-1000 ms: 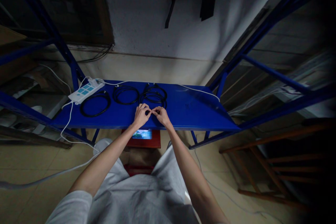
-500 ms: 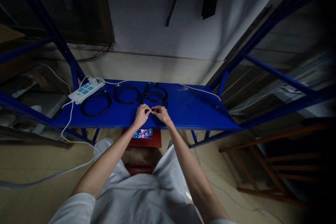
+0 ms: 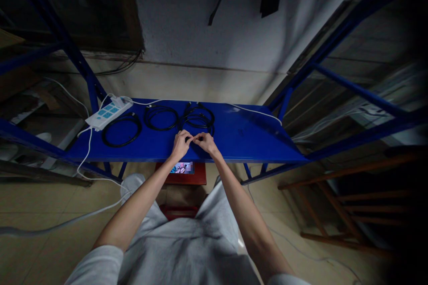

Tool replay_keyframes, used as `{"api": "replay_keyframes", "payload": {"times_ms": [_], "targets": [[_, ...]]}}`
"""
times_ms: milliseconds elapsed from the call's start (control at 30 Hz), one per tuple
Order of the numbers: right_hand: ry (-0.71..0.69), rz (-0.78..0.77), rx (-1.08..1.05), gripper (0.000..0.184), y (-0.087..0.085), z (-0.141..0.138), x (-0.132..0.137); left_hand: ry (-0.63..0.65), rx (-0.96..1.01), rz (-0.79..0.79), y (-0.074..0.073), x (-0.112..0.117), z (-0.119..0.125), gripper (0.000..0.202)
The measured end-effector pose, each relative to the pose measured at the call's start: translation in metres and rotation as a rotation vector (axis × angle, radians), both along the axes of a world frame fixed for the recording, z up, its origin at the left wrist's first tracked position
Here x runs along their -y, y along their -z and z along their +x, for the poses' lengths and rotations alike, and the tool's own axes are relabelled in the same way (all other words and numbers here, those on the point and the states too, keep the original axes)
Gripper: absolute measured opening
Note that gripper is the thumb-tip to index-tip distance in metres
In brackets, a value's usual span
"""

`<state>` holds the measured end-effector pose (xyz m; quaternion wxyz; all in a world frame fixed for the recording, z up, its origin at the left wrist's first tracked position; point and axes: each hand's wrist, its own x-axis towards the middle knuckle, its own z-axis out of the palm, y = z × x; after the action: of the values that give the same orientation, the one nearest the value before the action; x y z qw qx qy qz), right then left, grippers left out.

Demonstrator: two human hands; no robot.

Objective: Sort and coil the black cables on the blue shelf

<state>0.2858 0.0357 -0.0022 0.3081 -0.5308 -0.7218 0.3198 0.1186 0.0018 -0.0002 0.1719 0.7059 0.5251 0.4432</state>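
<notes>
My left hand (image 3: 181,144) and my right hand (image 3: 205,142) meet over the front part of the blue shelf (image 3: 247,142). Both are closed in a pinch, thumb against forefinger, with the fingertips nearly touching. Whatever they grip is small and dark, and too hidden to name. Just behind them lies a coiled black cable (image 3: 199,126), its near part covered by my fingers. To its left rests a second coiled black cable (image 3: 157,128). A third black cable (image 3: 115,145) forms a wider loop farther left.
A white power strip (image 3: 106,115) with blue sockets sits at the shelf's left end, its white cord hanging over the front. Another white cord (image 3: 254,111) runs along the back. Below stands a red stool (image 3: 199,176) with a lit screen (image 3: 182,168). Blue posts (image 3: 92,91) frame the shelf.
Both hands stay pinched in nearly the same place, with slight finger movement. The whole view has shifted a little; the cables lie as before.
</notes>
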Motion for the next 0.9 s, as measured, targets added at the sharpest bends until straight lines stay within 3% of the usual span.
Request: {"api": "replay_keyframes", "payload": {"times_ms": [333, 533, 900], "targets": [[0.067, 0.159, -0.097, 0.014, 0.001, -0.006, 0.014, -0.003, -0.085, -0.067, -0.005, 0.002, 0.0, 0.012], [0.113, 0.173, -0.255, 0.017, 0.001, -0.008, 0.021, -0.016, -0.135, -0.072, -0.004, 0.003, 0.001, 0.013], [0.097, 0.119, -0.351, 0.019, 0.004, -0.008, 0.021, 0.011, -0.151, -0.067, -0.004, 0.004, 0.002, 0.01]]}}
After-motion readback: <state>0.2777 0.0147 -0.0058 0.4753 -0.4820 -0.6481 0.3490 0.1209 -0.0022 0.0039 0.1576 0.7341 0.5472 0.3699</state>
